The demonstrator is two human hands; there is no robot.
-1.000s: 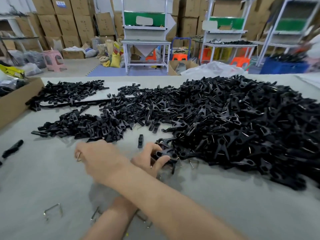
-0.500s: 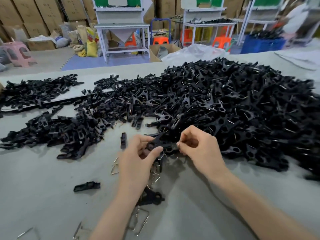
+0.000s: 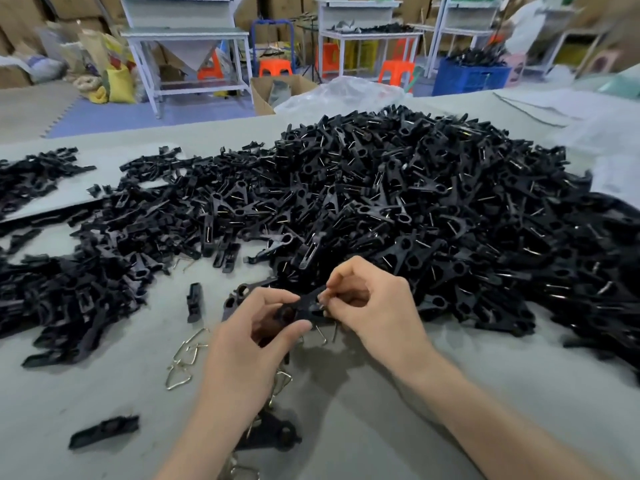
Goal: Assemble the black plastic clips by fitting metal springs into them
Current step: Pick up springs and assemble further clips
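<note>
Over table (image 3: pixel 69 393), left hand (image 3: pixel 252 344), right hand (image 3: pixel 377 306) pinch angular, seemingly glossy clip (image 3: pixel 304 306)

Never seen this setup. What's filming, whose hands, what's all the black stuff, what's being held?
There is no machine here. A person works bare-handed, and the one camera sits on their head, looking forward and down. The left hand and right hand together hold one black plastic clip over the grey table. The right fingertips pinch its end; whether they also hold a spring is unclear. Behind lies a big heap of clips, many showing wire. At left is a flatter pile of clip parts. Loose metal springs lie just left of the left hand.
</note>
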